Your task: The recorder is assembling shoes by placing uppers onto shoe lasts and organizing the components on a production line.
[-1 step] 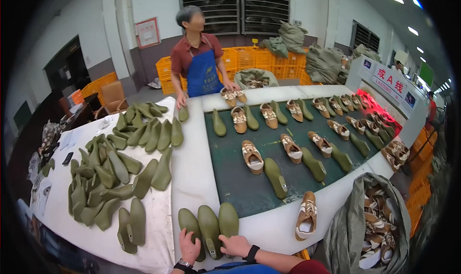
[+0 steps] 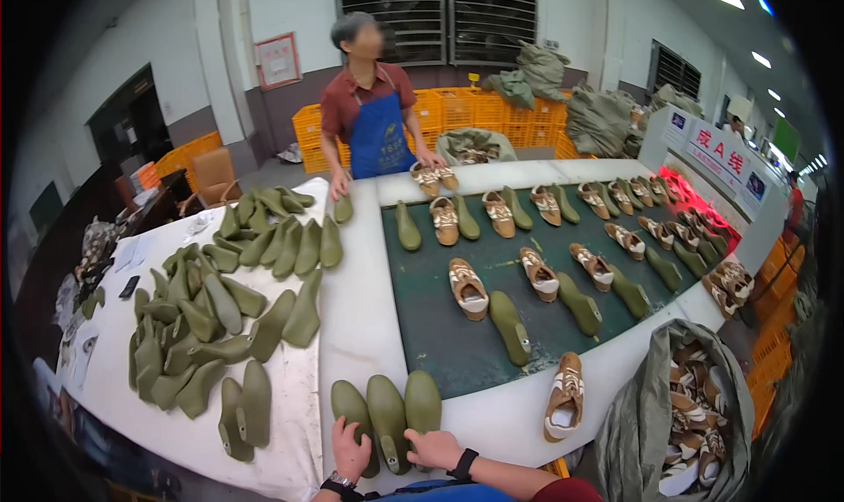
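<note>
Three green shoe lasts stand side by side at the near edge of the white counter [image 2: 360, 326]. My left hand [image 2: 351, 452] is closed round the lower end of the left last [image 2: 352, 403]. With its fingers curled, my right hand [image 2: 434, 450] grips the heel end of the right last [image 2: 424, 401]. Between them the middle last [image 2: 387, 414] stands, close to both hands. To the right of my right hand, a brown and white sneaker [image 2: 563, 398] lies alone on the counter.
Many green lasts [image 2: 198, 317] are piled on the white cloth at left. A green conveyor belt [image 2: 440, 352] carries sneakers and lasts in rows. A sack of sneakers [image 2: 629, 432] stands at right. Across the counter, a co-worker in a blue apron [image 2: 380, 137] touches a sneaker pair [image 2: 431, 178].
The whole view has shifted a little, so everything sits slightly further right. My hands stay on the same two lasts.
</note>
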`<state>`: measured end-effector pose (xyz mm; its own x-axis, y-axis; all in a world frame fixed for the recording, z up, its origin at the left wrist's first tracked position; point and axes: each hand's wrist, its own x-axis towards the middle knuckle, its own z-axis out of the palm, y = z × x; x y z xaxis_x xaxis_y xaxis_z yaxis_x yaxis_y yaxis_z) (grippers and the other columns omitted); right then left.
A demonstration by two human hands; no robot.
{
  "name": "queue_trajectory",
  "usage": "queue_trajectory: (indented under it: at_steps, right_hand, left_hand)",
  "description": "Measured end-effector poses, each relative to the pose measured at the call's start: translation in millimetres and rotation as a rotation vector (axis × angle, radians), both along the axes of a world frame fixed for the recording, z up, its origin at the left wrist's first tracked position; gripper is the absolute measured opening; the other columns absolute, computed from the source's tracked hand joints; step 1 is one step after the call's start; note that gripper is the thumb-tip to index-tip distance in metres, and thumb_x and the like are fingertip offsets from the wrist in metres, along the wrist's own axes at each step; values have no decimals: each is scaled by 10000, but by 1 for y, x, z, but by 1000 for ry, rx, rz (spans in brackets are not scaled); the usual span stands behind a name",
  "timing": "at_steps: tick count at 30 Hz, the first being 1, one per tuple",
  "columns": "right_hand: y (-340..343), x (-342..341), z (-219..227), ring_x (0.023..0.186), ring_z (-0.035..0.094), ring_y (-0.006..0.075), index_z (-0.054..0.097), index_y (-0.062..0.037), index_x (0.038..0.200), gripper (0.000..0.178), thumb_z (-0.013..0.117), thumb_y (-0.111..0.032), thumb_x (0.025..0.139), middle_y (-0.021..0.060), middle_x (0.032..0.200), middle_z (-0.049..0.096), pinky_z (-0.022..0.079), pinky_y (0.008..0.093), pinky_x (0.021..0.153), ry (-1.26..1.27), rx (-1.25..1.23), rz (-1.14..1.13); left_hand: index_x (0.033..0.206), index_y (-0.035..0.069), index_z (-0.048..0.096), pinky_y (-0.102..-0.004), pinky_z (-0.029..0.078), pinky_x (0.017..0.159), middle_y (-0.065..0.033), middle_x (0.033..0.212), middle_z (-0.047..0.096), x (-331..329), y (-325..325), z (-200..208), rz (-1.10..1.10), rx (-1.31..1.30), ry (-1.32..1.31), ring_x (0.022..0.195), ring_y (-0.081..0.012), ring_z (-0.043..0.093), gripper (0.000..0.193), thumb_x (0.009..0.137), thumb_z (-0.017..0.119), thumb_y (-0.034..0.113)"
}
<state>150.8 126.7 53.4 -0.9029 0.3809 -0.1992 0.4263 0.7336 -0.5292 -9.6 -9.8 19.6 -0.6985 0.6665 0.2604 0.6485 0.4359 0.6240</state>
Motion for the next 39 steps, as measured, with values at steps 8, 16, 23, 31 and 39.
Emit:
queue_trajectory:
  at_steps: [8,16,23,31,39]
  right_hand:
    - [1,-2,7,692,632,340,485,-134,1111,411,554,-369,781,156,717,641,495,460,593,-32,84,23]
    - [48,114,63,788,576,182,567,-118,1184,311,461,-264,931,121,904,629,458,308,763,67,-573,392]
    - [0,210,-24,699,478,87,571,10,841,260,576,-246,883,28,762,564,432,267,659,-117,-1059,-55]
    - [13,194,1,797,601,330,527,-90,1126,364,567,-189,778,178,843,613,473,399,710,-169,-395,142]
    - [21,72,66,808,593,321,505,-155,1213,421,575,-249,809,148,887,616,481,405,696,158,2,73]
  left_hand:
    - [959,-7,603,-424,381,952,-262,1183,475,-4,2,-2,6,46,56,1099,-398,455,279,708,613,113]
    - [947,-4,612,-422,378,958,-249,1182,487,-7,-7,-9,32,39,67,1100,-383,461,265,714,601,122]
    - [954,13,618,-415,373,964,-235,1182,495,-5,1,-7,28,25,44,1110,-373,458,265,715,594,125]
    - [947,20,616,-410,390,948,-223,1173,505,-4,4,2,61,34,80,1092,-363,470,251,724,581,130]
    - [1061,17,568,-416,382,965,-223,1189,496,-33,-30,-12,-128,47,9,1118,-374,454,420,728,665,254]
